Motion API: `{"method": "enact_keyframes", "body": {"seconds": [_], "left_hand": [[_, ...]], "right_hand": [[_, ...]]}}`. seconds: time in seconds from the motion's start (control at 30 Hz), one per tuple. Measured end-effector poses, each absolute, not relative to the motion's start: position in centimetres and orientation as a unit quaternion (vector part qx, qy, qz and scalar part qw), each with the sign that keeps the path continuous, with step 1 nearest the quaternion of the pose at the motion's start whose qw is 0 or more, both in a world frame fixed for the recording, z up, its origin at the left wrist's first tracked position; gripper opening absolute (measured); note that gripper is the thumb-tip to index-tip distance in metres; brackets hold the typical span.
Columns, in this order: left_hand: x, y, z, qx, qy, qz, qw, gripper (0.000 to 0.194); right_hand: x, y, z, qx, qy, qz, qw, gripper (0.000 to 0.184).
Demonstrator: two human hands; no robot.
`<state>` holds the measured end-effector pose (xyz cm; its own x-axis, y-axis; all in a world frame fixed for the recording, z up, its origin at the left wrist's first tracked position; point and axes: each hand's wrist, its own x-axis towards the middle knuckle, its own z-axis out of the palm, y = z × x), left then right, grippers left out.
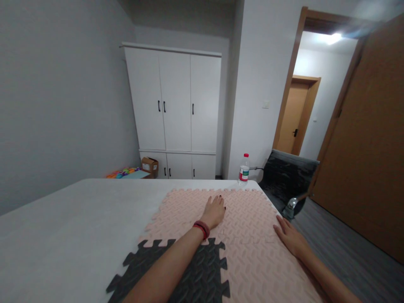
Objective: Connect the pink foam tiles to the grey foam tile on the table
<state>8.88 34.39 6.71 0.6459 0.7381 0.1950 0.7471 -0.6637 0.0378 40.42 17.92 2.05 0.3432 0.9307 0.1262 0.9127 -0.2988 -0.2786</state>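
Note:
Pink interlocking foam mat tiles (249, 235) lie joined on a white table (78, 219). A dark grey foam tile (202, 273) is locked into their near left edge, under my left forearm. My left hand (214, 211), with a red band at the wrist, rests flat on the pink tiles, fingers stretched out. My right hand (288, 237) lies flat and open on the right edge of the pink tiles.
A water bottle (243, 169) stands at the table's far edge. A dark office chair (288, 176) sits to the right of the table. A white wardrobe (175, 111) stands at the back, a cardboard box (150, 165) and colourful toys beside it. An open brown door (369, 143) is on the right.

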Motion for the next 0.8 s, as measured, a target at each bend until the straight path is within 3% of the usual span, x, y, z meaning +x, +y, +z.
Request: {"method": "enact_keyframes", "body": {"seconds": [0.17,0.43,0.63,0.8], "left_hand": [[7.8,31.4,5.2,-0.905,-0.419,-0.075,0.013,0.054],[8.1,27.7,8.3,-0.904,-0.415,-0.097,0.036,0.054],[4.9,24.3,6.2,-0.904,-0.418,-0.085,-0.013,0.057],[4.6,24.2,5.4,-0.901,-0.426,-0.065,-0.049,0.059]], "right_hand": [[40.7,18.1,1.6,-0.804,-0.577,0.012,0.144,0.067],[40.3,17.5,2.2,-0.811,-0.574,-0.009,0.113,0.065],[40.2,17.1,2.1,-0.815,-0.570,-0.019,0.100,0.063],[38.3,16.2,3.4,-0.809,-0.570,-0.125,0.065,0.053]]}}
